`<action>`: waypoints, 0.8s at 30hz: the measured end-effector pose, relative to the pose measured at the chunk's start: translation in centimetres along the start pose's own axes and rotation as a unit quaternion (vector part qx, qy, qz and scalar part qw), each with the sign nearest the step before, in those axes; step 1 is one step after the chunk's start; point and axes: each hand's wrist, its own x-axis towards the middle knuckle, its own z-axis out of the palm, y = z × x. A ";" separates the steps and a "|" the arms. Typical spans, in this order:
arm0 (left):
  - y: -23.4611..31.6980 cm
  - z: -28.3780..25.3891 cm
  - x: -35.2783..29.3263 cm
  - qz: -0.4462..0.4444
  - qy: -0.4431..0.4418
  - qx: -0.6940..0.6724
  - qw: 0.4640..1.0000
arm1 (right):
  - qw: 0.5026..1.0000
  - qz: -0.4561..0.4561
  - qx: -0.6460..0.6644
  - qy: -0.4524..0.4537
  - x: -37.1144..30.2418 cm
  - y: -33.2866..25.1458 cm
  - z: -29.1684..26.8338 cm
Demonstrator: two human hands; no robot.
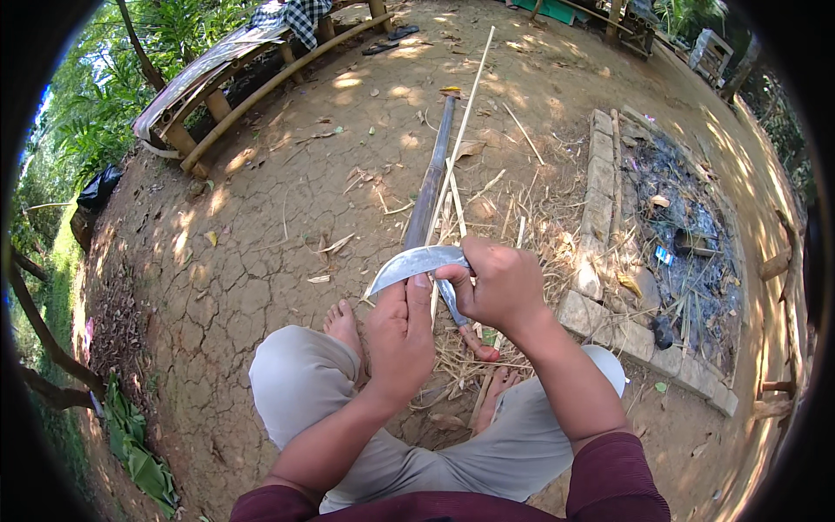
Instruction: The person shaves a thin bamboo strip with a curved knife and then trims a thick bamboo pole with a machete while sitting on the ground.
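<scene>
My right hand (504, 283) is wrapped round the grip of a curved knife (419, 264), whose broad grey blade points left. The grip itself is hidden in the fist. My left hand (402, 335) has its thumb and fingers pressed together at the blade's lower edge; the thumb tip touches the metal, and the other fingertips are partly hidden behind it. Below the right hand, a second knife with a wooden handle (478, 344) lies on the ground among shavings. A long dark bamboo pole (429, 187) stretches away beyond the blade, beside a thin pale bamboo strip (470, 109).
To the right, a brick-edged fire pit (600, 178) holds ash and litter. Pale shavings (448, 374) lie between my feet. A bamboo bench (217, 104) with a checked cloth (300, 19) stands far left, sandals (391, 40) beside it. Green leaves (135, 448) lie lower left.
</scene>
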 end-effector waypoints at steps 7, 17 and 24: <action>0.1 1.0 -2.6 0.032 -0.076 0.071 0.994 | 0.975 0.191 -0.101 0.046 2.1 5.7 -2.5; 0.3 0.3 -6.9 0.055 -0.228 0.130 0.963 | 0.871 0.443 -0.090 0.193 1.1 22.8 -9.1; -1.1 -0.3 -2.1 -0.142 -0.166 -0.157 0.963 | 0.833 0.471 0.218 0.189 1.4 20.0 -7.6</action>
